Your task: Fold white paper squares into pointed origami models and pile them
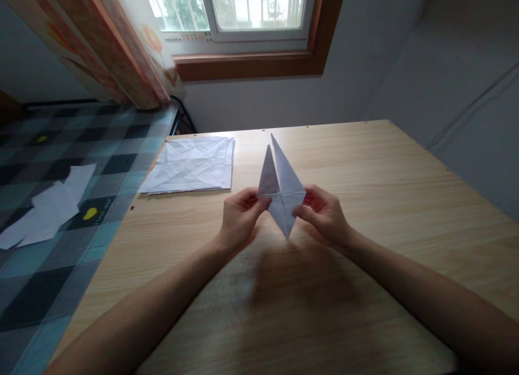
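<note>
A white folded paper shape (281,188), a narrow diamond with two pointed flaps standing up, is held just above the wooden table (365,164). My left hand (241,215) pinches its left corner with thumb and fingers closed. On the other side, my right hand (324,212) pinches the right corner the same way. The lower tip of the paper points down toward the tabletop between my hands.
A stack of creased white paper sheets (190,164) lies on the table at the far left. Beside the table is a bed with a blue checked cover (60,147) carrying loose white paper scraps (48,207). A window and curtain stand behind.
</note>
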`<act>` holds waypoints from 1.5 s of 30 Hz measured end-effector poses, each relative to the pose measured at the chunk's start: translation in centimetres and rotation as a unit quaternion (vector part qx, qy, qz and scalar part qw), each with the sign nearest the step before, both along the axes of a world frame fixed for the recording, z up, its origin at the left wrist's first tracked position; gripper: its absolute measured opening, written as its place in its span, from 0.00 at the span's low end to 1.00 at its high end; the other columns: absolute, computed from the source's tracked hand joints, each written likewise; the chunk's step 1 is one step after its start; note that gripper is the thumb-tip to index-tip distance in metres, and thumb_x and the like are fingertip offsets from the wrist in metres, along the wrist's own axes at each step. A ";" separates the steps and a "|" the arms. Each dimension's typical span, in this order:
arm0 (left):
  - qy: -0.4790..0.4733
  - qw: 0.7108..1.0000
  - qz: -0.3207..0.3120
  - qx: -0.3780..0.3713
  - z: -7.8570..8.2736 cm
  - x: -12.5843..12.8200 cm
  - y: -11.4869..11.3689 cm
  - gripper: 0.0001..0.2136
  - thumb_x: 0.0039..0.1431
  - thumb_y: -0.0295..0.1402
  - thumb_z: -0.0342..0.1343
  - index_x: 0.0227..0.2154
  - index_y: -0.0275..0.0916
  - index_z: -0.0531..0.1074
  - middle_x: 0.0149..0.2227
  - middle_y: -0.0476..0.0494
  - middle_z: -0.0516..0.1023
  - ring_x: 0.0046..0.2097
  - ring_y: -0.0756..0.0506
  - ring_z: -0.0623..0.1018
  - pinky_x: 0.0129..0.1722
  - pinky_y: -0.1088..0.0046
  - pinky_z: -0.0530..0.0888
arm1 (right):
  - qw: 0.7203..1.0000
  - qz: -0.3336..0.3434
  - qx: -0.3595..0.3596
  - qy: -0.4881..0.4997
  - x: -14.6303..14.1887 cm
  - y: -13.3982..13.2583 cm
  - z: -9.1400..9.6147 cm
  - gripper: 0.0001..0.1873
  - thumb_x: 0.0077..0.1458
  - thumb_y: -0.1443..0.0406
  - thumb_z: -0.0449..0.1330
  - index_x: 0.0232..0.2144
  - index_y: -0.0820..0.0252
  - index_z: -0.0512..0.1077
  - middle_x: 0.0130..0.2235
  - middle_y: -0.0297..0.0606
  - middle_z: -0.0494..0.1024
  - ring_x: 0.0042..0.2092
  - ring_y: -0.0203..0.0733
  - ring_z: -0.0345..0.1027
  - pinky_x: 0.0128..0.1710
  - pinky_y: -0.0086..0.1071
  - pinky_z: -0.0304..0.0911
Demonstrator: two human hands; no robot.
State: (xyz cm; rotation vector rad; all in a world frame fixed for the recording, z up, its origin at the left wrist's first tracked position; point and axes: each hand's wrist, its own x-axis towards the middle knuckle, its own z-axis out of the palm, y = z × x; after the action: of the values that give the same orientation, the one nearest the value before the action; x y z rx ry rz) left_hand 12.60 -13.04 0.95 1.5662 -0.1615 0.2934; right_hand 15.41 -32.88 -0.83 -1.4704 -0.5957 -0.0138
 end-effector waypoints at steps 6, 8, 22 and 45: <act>0.070 0.995 -0.047 -0.055 -0.4 0.5 0.0 0.18 0.49 0.31 0.66 0.44 0.36 0.72 0.25 0.52 0.77 0.27 0.51 0.77 0.30 0.75 0.75 | 0.991 -0.025 0.047 0.126 0.3 1.0 0.2 0.16 0.49 0.58 0.70 0.39 0.57 0.74 0.32 0.34 0.80 0.31 0.39 0.74 0.28 0.32 0.71; 0.066 0.996 -0.044 -0.030 -0.6 0.7 0.3 0.20 0.50 0.30 0.65 0.46 0.36 0.69 0.25 0.53 0.76 0.28 0.51 0.77 0.31 0.75 0.75 | 0.987 -0.030 0.039 0.152 0.7 0.9 -0.1 0.19 0.48 0.59 0.70 0.40 0.59 0.73 0.30 0.34 0.79 0.29 0.39 0.73 0.25 0.30 0.69; -0.312 0.798 0.020 0.515 -0.4 0.3 2.4 0.15 0.56 0.23 0.53 0.45 0.42 0.71 0.51 0.40 0.74 0.56 0.38 0.69 0.54 0.56 0.67 | 0.953 -0.003 -0.294 -0.075 2.0 -0.7 0.8 0.22 0.57 0.71 0.54 0.53 0.57 0.74 0.41 0.39 0.82 0.36 0.42 0.73 0.39 0.35 0.67; -0.207 0.769 -0.097 0.597 -1.2 1.3 2.6 0.13 0.65 0.38 0.53 0.47 0.39 0.75 0.52 0.41 0.78 0.50 0.40 0.75 0.50 0.60 0.69 | 0.814 -0.017 -0.435 -0.386 0.1 0.4 0.1 0.09 0.62 0.67 0.58 0.30 0.60 0.75 0.35 0.42 0.79 0.39 0.45 0.70 0.41 0.37 0.64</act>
State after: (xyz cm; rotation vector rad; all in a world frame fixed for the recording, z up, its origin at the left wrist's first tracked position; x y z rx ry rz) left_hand 13.90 -10.40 -0.27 2.7022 -1.0152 0.3967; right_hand 15.53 -32.48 -0.74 -2.3853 -1.3555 -0.4384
